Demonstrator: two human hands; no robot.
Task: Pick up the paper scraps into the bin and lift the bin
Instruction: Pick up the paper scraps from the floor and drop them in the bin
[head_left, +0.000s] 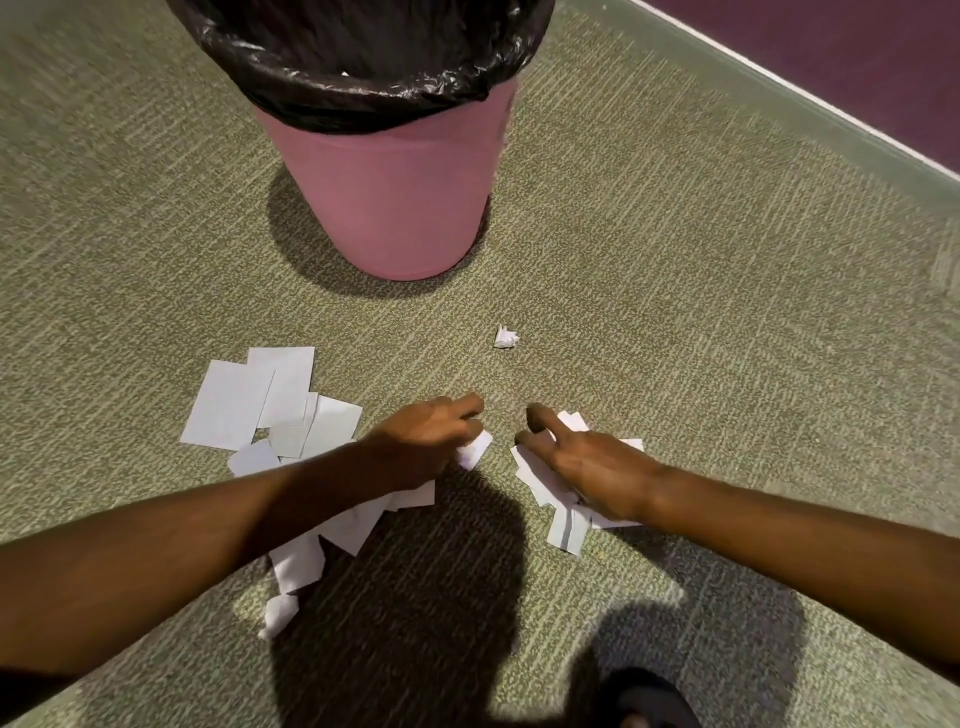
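On a green carpet (675, 312) before a pink bin (395, 197), a person reaches down with both arms to gather torn white paper. The left hand (431, 436) has its grip curled round one white scrap (475, 451), pinched at the fingertips, probably the start of a handful. The right hand (587, 462) lies released and spread over a small pile of strips (540, 483), fingers pressing down as if to rake them together before closing.

A larger heap of flat sheets (249, 405) lies at nine o'clock from the left hand and trails back under that forearm toward seven o'clock. A lone crumpled ball (505, 336) sits at twelve o'clock from the gap between the hands, between them and the bin.

The bin stands upright at twelve o'clock, well apart from the paper, its black liner (363, 88) folded over the rim; what it holds cannot be told. Nearly all the scraps are on the floor, so the job looks barely begun and the lift is some way off. A dark shoe (644, 696) shows at six o'clock.
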